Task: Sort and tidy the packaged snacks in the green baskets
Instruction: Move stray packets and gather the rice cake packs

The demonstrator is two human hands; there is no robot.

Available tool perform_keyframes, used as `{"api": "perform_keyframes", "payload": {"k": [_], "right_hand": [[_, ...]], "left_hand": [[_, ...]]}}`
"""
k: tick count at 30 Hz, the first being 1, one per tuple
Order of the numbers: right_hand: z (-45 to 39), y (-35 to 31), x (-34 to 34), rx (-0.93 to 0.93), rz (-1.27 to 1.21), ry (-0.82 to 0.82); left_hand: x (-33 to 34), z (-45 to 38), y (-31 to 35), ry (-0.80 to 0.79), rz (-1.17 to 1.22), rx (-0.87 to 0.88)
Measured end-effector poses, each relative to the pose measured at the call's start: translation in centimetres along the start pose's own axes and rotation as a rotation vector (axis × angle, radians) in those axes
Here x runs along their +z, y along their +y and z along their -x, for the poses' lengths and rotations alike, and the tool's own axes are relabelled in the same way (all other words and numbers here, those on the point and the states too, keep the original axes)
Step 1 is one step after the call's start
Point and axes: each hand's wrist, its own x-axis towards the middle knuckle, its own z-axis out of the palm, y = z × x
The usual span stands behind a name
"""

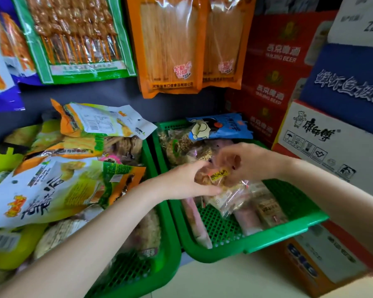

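Two green baskets stand side by side. The right basket (293, 209) holds clear-wrapped snack packs, pink packs (197, 220) and a blue bag (220, 126) at its back. Over it, my left hand (187, 182) and my right hand (249, 161) both hold one small clear snack pack with a yellow label (220, 176). My left fingers curl under it and my right fingers pinch its top. The left basket (170, 250) is heaped with large white, yellow and orange bags (52, 186) and round rice cakes (58, 233).
Big snack bags hang on the wall above: a green pack (73, 37) and orange packs (170, 44). Red beer cartons (276, 67) and white and blue cartons (332, 138) are stacked at the right. An orange carton (323, 263) sits under the right basket's corner.
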Motion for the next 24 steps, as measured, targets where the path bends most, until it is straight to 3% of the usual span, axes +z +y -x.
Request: {"api": "perform_keyframes", "payload": {"k": [3, 6, 9, 11, 14, 17, 21, 24], "right_hand": [[-0.9, -2.6, -0.1, -0.124, -0.149, 0.261], [-2.4, -4.0, 0.9, -0.166, -0.315, 0.333], [-4.0, -4.7, 1.5, -0.111, -0.41, 0.25], [-5.0, -5.1, 1.9, -0.09, -0.338, 0.204], [-6.1, -6.7, 2.8, -0.089, -0.309, 0.132], [-6.3, -9.8, 3.2, -0.139, -0.675, -0.016], [-6.9, -14.3, 2.6, -0.161, -1.269, -0.242], [-7.7, -18.2, 2.9, -0.155, -1.289, -0.312]], "left_hand": [[-1.6, 0.4, -0.8, 0.251, 0.189, 0.002], [-4.3, 1.7, -2.7, 0.393, 0.134, -0.062], [-7.0, 3.8, -4.9, 0.439, 0.054, -0.145], [-8.6, 5.3, -6.3, 0.493, 0.07, -0.19], [-10.1, 7.3, -7.4, 0.421, 0.177, -0.192], [-10.7, 9.5, -7.3, 0.272, 0.244, -0.099], [-12.7, 12.8, -7.6, 0.353, 0.429, -0.024], [-13.9, 16.0, -8.3, 0.452, 0.331, -0.026]]}}
